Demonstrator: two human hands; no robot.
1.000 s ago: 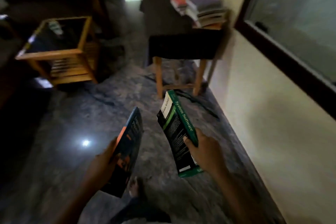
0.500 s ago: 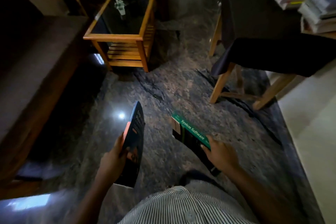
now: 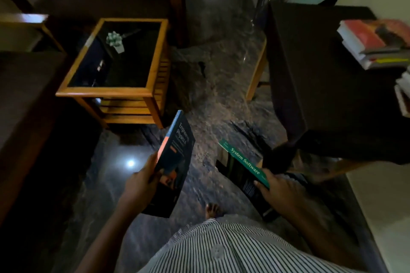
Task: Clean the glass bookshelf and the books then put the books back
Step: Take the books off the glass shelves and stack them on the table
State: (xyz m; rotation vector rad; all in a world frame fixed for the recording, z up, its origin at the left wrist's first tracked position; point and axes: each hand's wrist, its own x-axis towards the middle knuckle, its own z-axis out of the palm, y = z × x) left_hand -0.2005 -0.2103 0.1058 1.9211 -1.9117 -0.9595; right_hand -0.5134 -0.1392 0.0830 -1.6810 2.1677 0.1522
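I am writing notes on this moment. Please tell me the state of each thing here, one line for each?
Left hand: shut on the Engineering Physics book.
Right hand: shut on the System Software book.
Engineering Physics book: closed, held tilted above the floor.
System Software book: closed, spine up, held.
Book stack: lying flat on the dark-covered table.
Glass-top side table: upright, a small plant standing on it.

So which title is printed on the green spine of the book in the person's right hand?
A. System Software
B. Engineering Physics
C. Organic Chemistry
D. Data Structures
A: the green book gripped by the right hand reads "System Software" along its spine.
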